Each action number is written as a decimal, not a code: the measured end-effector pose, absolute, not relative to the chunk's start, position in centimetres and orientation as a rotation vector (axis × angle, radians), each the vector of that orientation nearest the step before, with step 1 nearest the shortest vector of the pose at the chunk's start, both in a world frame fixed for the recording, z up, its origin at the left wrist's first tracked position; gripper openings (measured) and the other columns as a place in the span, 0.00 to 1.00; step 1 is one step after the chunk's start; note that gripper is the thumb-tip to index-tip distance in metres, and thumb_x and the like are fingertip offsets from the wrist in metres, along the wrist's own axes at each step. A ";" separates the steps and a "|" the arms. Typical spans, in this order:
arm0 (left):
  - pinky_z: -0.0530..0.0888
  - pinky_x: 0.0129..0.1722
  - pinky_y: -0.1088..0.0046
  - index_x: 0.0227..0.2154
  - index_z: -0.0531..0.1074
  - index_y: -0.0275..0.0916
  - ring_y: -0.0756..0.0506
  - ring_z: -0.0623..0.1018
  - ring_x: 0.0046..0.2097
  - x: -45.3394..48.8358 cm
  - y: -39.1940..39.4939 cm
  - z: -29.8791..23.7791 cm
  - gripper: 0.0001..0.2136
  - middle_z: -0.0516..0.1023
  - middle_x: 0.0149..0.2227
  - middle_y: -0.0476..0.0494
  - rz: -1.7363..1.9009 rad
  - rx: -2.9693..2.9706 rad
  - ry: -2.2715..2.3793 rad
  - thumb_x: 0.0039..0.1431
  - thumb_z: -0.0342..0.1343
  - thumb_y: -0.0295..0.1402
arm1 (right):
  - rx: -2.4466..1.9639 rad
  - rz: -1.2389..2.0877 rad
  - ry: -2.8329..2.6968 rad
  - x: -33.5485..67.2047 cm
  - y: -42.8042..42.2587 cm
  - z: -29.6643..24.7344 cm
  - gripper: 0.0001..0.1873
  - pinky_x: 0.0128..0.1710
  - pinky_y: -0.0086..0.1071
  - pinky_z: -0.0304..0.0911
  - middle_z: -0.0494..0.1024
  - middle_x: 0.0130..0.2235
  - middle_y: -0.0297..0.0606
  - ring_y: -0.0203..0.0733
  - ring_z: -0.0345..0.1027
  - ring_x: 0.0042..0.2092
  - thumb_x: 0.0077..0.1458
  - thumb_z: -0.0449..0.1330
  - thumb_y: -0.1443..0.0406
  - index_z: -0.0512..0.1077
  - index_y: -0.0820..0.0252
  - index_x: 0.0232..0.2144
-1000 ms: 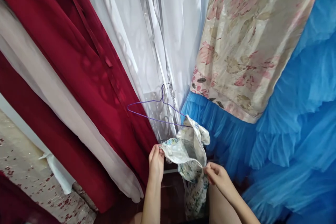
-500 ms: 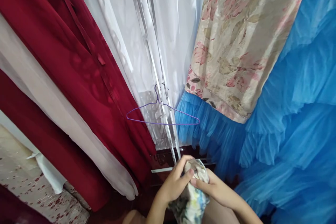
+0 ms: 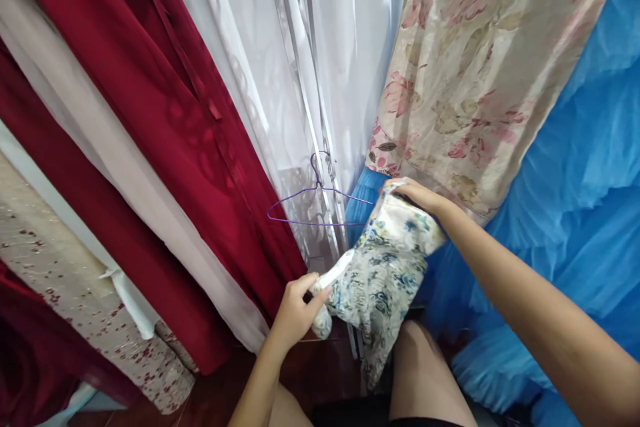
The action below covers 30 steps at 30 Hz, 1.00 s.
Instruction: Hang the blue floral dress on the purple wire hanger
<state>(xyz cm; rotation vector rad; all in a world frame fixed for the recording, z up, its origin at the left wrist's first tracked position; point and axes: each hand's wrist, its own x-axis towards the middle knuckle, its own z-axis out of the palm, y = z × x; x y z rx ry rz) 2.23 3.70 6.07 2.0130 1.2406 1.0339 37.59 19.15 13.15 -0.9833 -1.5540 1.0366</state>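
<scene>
A floral garment (image 3: 387, 267), white with blue, yellow and green print, is stretched between my two hands above my knees. My left hand (image 3: 299, 310) pinches its lower left edge. Higher up, at the hanger's right end, my right hand (image 3: 413, 193) grips the garment's upper edge, its fingers partly hidden by the cloth. Behind the garment hangs a purple wire hanger (image 3: 295, 195) with nothing on it, its right tip covered by the cloth. I cannot tell whether the garment touches the hanger.
Red drapes of cloth (image 3: 200, 147) and a pale pink length (image 3: 165, 227) hang at left. White fabric (image 3: 345, 33) hangs behind the hanger. To the right are a beige floral cloth (image 3: 465, 67) and a blue tulle skirt (image 3: 565, 213). The dark floor (image 3: 320, 373) shows below.
The garment was bunched between both hands low in front. Now the hands are apart and it is spread out; my right hand has risen to the hanger's right end, my left moved leftward.
</scene>
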 end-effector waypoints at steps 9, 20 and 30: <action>0.68 0.44 0.67 0.20 0.67 0.39 0.43 0.72 0.37 -6.5 7.3 7.1 0.15 0.72 0.28 0.46 0.946 2.405 1.643 0.61 0.55 0.37 | -0.840 1.735 -1.604 31.6 19.6 13.4 0.16 0.28 0.27 0.65 0.80 0.32 0.34 0.38 0.73 0.30 0.43 0.68 0.66 0.76 0.60 0.38; 0.66 0.54 0.56 0.39 0.67 0.41 0.37 0.72 0.51 -10.5 18.1 12.7 0.07 0.75 0.47 0.38 1.123 2.189 1.766 0.62 0.48 0.35 | -0.859 1.884 -1.399 32.1 17.3 14.7 0.11 0.36 0.29 0.74 0.85 0.37 0.41 0.43 0.79 0.36 0.51 0.64 0.70 0.78 0.65 0.39; 0.71 0.40 0.66 0.53 0.59 0.41 0.44 0.76 0.36 -4.5 18.5 14.7 0.27 0.76 0.42 0.43 1.306 2.242 1.578 0.56 0.59 0.47 | -0.805 1.796 -1.265 35.3 15.3 10.2 0.17 0.40 0.31 0.75 0.84 0.43 0.38 0.43 0.80 0.41 0.54 0.68 0.64 0.76 0.57 0.47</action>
